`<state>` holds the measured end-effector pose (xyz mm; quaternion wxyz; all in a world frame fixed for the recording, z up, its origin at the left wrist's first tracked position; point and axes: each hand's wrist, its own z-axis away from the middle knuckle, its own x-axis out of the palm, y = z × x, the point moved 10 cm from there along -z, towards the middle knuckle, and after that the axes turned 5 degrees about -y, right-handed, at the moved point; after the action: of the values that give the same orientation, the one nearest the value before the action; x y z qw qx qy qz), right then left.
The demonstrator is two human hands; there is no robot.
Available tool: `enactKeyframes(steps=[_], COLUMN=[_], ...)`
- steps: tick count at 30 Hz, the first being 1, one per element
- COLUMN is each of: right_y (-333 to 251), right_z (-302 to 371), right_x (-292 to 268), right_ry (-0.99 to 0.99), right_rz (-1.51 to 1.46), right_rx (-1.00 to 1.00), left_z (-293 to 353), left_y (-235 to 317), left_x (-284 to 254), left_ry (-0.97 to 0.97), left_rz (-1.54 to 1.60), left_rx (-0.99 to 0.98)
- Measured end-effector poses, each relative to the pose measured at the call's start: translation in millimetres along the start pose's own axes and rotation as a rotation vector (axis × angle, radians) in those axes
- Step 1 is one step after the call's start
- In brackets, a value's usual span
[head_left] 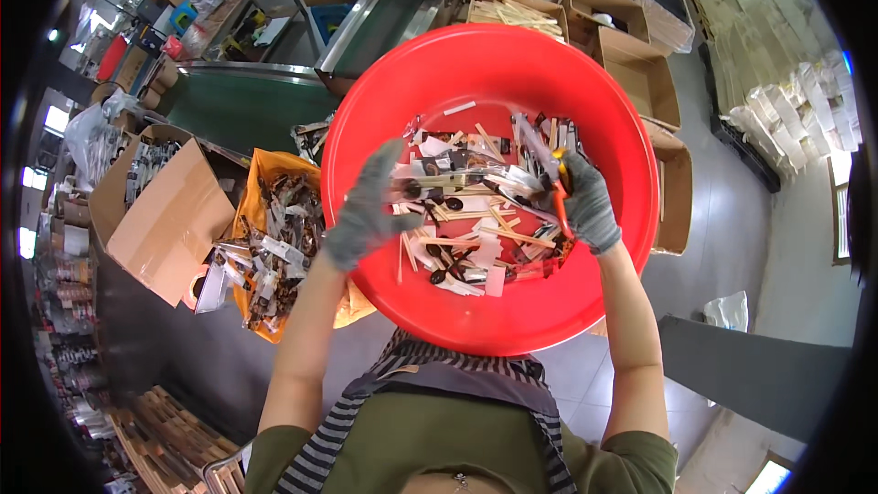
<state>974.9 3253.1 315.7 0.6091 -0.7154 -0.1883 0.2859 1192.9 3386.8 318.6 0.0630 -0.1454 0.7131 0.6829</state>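
Smooth glossy plastic tub (421,78), matt wooden sticks (451,241), shiny clear plastic wrappers (519,182), matt cloth gloves (592,206)

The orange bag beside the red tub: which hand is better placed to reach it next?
Probably the left hand: it is nearer the orange bag, while the right hand, across the red tub, holds a red-handled tool.

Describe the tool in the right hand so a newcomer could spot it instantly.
Find the big red basin. Inside, toward the right, the gloved right hand holds the tool. Its orange-red handle stands out from the pale sticks nearby.
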Motion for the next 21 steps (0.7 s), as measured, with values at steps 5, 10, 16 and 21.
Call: enactKeyframes(steps=[5,10,16,21], right_y=[-24.6,14.8,51.7,-13.4], right_z=[19.1,37.0,42.2,21.6], right_x=[-11.7,-27.1,6.1,63.9], right_ry=[-0.028,0.009,-0.006,-0.150], right_rz=[0.139,-0.033,-0.485,-0.720], right_rx=[0.009,0.094,0.043,0.013], left_z=[-45.7,-30.3,-20.5,-17.0], left_y=[25.3,97.4,125.9,145.0], left_x=[15.6,-8.0,-2.4,4.7], left_ry=[0.094,0.388,0.383,0.359], left_rz=[-0.210,-1.079,-1.156,-1.228], left_rx=[0.027,0.505,0.744,0.790])
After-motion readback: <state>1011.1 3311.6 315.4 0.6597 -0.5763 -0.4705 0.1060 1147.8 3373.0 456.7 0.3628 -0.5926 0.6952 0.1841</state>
